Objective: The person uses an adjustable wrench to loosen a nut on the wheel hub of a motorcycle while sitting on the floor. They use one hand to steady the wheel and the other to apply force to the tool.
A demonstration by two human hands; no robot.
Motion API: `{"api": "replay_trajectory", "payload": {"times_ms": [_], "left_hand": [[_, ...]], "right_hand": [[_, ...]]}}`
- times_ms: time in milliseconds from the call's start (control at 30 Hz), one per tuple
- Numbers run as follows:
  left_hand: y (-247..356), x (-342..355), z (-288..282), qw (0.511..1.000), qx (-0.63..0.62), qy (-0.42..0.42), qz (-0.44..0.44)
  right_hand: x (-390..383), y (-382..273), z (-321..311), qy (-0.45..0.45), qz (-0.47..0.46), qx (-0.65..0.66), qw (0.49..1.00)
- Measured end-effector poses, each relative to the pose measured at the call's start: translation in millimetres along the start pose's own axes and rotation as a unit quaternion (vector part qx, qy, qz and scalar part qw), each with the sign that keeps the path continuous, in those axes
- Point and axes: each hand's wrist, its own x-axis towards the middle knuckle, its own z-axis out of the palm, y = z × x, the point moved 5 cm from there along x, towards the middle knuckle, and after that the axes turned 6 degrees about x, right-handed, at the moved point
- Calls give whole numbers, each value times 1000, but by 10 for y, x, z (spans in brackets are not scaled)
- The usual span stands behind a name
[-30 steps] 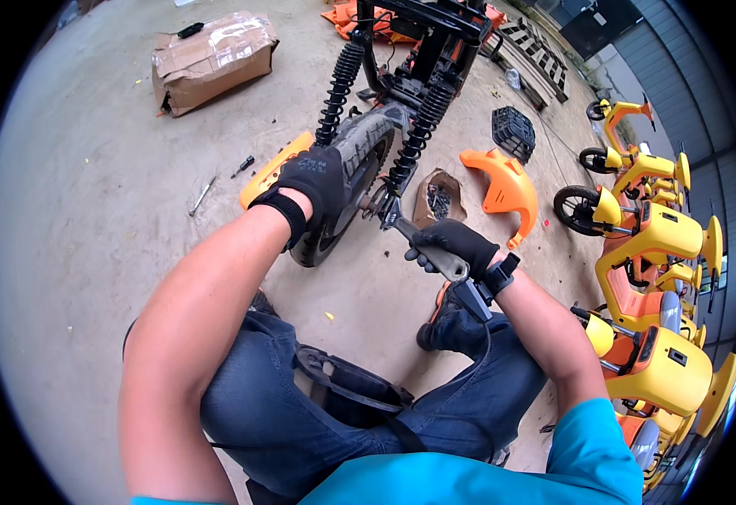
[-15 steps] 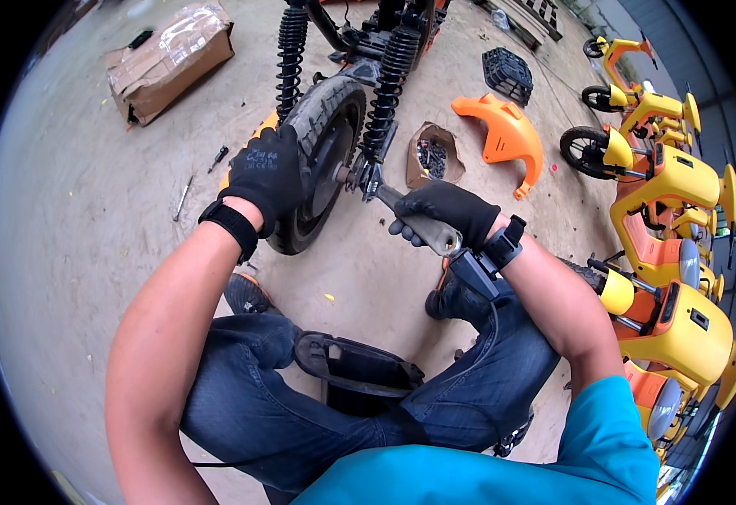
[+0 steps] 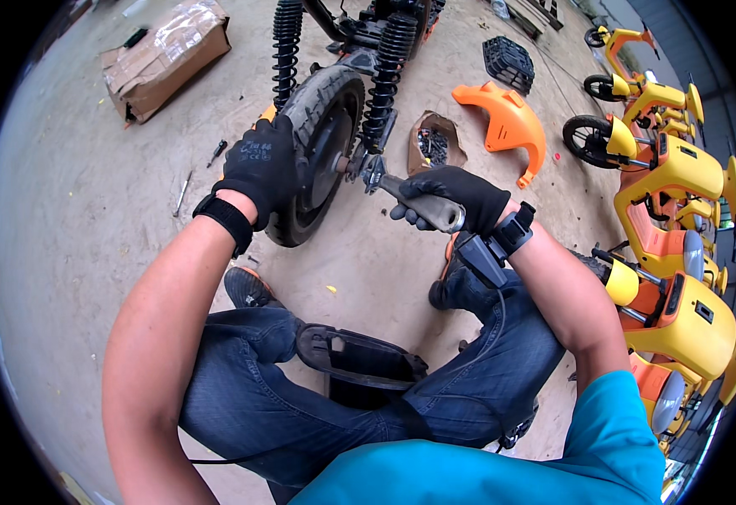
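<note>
A black scooter wheel (image 3: pixel 321 151) stands between two black coil shock absorbers (image 3: pixel 378 88). My left hand (image 3: pixel 258 168), in a black glove, is pressed against the left side of its tyre; its fingers curl over the tread and are partly hidden. In my gloved right hand (image 3: pixel 452 200) is an adjustable wrench (image 3: pixel 435 210), fingers wrapped round the handle. The wrench's head is at the lower end of the right shock, by the wheel's axle (image 3: pixel 342 164). I cannot tell whether its jaws grip a nut.
An open carton of small hardware (image 3: pixel 435 147), an orange fender (image 3: pixel 502 122) and a black basket (image 3: pixel 508 65) lie right of the wheel. A taped cardboard box (image 3: pixel 166 63) sits far left. Loose tools (image 3: pixel 182 195) lie left of my left hand. Yellow scooters (image 3: pixel 679 181) line the right.
The wrench handle has swung slightly upward and right with my right hand. My left hand stays at the tyre; the whole view has shifted a little.
</note>
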Motion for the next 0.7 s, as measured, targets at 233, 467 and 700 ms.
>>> {"api": "replay_trajectory", "payload": {"times_ms": [233, 467, 700], "left_hand": [[-15, -22, -28, 1000, -6, 1, 5], [0, -23, -64, 1000, -15, -14, 7], [-25, -5, -21, 1000, -11, -17, 7]], "right_hand": [[45, -35, 21, -20, -5, 18, 1000], [60, -64, 102, -27, -57, -80, 995], [-4, -66, 133, -9, -19, -28, 999]]}}
